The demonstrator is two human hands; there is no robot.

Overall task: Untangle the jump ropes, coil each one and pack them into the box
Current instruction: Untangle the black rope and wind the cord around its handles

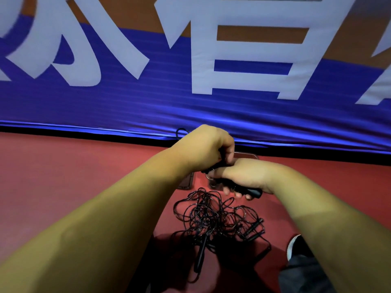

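Hands together up front: the right hand (243, 174) grips a black handle (252, 190), the left hand (203, 146) is curled round its other end. The tangled jump ropes (213, 218) lie heaped on the red floor (63, 176) below, with the clear box (248, 154) half hidden behind the hands.

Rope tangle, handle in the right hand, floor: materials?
Rope tangle: thin glossy black cord, probably plastic-coated, holds springy loops. Handle in right hand: smooth black, plastic or foam, unclear. Floor: matte red, likely rubber or vinyl.
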